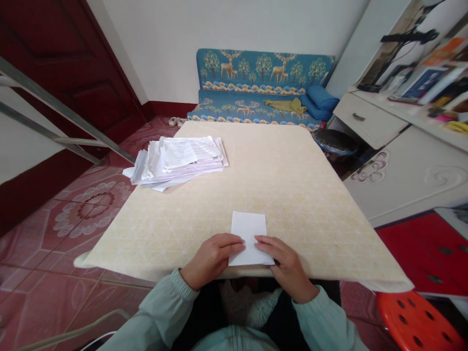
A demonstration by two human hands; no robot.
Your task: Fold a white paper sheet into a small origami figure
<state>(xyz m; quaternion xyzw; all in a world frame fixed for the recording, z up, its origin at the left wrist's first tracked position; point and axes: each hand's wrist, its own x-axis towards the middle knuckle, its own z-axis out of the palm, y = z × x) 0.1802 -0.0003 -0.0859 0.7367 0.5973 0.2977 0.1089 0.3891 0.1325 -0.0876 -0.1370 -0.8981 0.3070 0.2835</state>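
Note:
A folded sheet of white paper (249,225) lies near the front edge of the table, its lower end close to my body. My left hand (216,254) grips its left side, with the fingertips resting on top of the paper. From the right, my right hand (285,261) holds the other side in the same manner, fingers pointing inward. A short gap of bare paper separates the two sets of fingertips. Both thumbs are mostly hidden.
A tall, uneven stack of papers (183,158) sits on the tablecloth (278,180) at the far left. Beyond the table stands a blue patterned sofa (252,92). A red stool (420,319) is at the lower right, and a metal frame (73,119) at the left.

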